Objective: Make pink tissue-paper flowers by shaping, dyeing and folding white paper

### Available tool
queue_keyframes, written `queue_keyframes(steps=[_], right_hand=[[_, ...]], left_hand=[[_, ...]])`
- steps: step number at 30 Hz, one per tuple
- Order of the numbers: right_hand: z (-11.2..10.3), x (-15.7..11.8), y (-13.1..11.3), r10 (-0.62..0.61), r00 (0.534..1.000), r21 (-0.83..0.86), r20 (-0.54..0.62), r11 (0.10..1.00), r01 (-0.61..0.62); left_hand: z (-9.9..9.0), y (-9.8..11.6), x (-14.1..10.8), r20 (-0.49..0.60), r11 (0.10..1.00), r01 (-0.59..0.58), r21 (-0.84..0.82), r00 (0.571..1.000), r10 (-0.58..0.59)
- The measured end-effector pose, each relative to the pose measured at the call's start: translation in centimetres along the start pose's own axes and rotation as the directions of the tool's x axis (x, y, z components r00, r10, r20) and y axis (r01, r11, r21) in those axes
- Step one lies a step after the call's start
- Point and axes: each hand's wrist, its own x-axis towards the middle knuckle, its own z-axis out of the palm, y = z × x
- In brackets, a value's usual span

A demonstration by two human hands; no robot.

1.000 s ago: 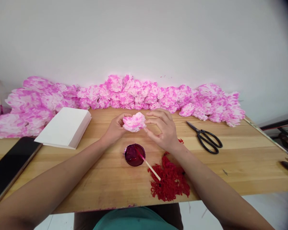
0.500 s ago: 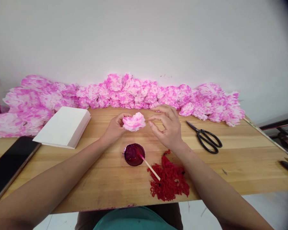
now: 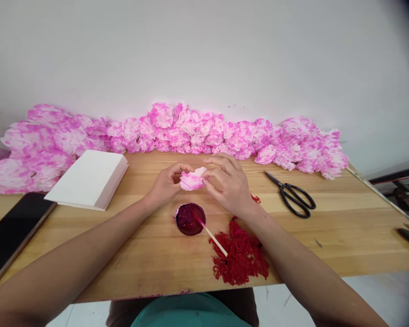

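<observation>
A small pink-and-white paper flower (image 3: 192,180) is held up between my two hands over the wooden table. My left hand (image 3: 167,182) pinches its left side, thumb and fingers closed on the paper. On the right, my right hand (image 3: 226,182) grips the flower's edge with thumb and forefinger, the other fingers curved above. Just below the hands stands a small round dish of dark magenta dye (image 3: 190,220). A thin stick (image 3: 215,240) leans out of it, its wet end stained pink. Beside the dish lies a heap of red yarn pieces (image 3: 240,259).
Many pink-and-white paper flowers (image 3: 197,131) line the wall. Black-handled scissors (image 3: 295,197) lie to the right. A stack of white paper (image 3: 88,177) and a dark phone (image 3: 18,231) are at the left. A scrap of red yarn (image 3: 255,199) lies behind my right wrist.
My right hand has moved left and down onto the flower, its thumb and forefinger now closing on the edge. A red yarn scrap now shows beside my right wrist.
</observation>
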Motion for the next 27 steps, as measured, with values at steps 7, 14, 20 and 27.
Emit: queue_keyframes(steps=[7, 14, 20, 27], right_hand=[[-0.3, 0.2, -0.2, 0.013, 0.997, 0.057, -0.08, 0.998, -0.008], [0.7, -0.3, -0.7, -0.008, 0.999, 0.047, 0.032, 0.999, 0.007], [-0.3, 0.2, -0.9, -0.02, 0.99, 0.132, -0.138, 0.991, 0.038], [0.2, 0.1, -0.8, -0.062, 0.996, 0.05, -0.062, 0.997, 0.065]], left_hand=[[0.0, -0.5, 0.0, -0.004, 1.0, -0.021, 0.019, 1.0, 0.022], [0.4, -0.5, -0.1, 0.052, 1.0, -0.026, -0.001, 0.998, 0.026], [0.3, -0.4, 0.0, 0.022, 1.0, -0.01, 0.015, 1.0, 0.01], [0.3, -0.3, 0.0, 0.011, 1.0, -0.013, 0.012, 1.0, 0.013]])
